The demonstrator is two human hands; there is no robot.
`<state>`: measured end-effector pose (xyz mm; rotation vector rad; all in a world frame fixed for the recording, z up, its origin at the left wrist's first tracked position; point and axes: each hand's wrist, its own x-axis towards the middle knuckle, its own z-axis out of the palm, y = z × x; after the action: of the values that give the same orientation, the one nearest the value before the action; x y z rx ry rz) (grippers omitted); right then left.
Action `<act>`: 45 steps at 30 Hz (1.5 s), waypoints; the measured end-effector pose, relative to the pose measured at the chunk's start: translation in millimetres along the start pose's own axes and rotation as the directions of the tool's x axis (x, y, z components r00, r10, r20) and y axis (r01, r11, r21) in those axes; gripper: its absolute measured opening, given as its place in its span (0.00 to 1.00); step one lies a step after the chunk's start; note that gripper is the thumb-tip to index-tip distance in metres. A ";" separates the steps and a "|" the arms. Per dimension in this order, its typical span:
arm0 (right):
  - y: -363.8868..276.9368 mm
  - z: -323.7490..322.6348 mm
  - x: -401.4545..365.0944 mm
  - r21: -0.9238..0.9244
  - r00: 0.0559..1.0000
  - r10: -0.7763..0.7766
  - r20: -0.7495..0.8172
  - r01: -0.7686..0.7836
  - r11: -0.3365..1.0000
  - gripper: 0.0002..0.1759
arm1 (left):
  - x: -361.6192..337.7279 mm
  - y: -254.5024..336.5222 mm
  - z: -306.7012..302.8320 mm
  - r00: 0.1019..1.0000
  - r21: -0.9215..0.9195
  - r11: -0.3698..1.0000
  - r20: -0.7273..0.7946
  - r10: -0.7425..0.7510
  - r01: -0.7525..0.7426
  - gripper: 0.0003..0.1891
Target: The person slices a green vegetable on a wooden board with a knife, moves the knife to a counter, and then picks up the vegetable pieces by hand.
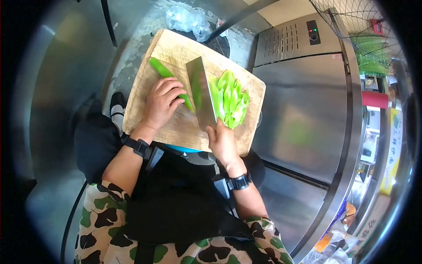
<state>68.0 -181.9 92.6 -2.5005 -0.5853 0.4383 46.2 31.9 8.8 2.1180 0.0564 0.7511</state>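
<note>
My left hand (163, 101) is closed over a long green vegetable (161, 68) and presses it on the wooden cutting board (176, 44). The vegetable's upper end sticks out past my fingers, and its lower end shows below them. In my right hand (223, 141) is the handle of a wide cleaver (201, 93). Its blade stands between the vegetable and a pile of sliced green pieces (233, 99) on the board's right part. The blade does not touch the vegetable under my left hand.
Beneath the board shows a blue rim (182, 149). A clear plastic bag (187, 20) lies on the floor beyond it. To the right stands a steel cabinet (303, 119), with shelved goods behind it. A shoe (117, 100) is left of the board.
</note>
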 end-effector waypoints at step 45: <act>-25.3 -21.3 -6.0 -0.194 0.990 0.001 0.139 0.027 0.981 0.18 | 1.6 2.5 -2.1 1.000 0.017 1.000 -0.019 -0.022 0.022 0.14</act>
<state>63.8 -174.4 125.1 -2.6658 -0.7306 0.5786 45.8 32.3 12.4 2.1238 0.0965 0.7596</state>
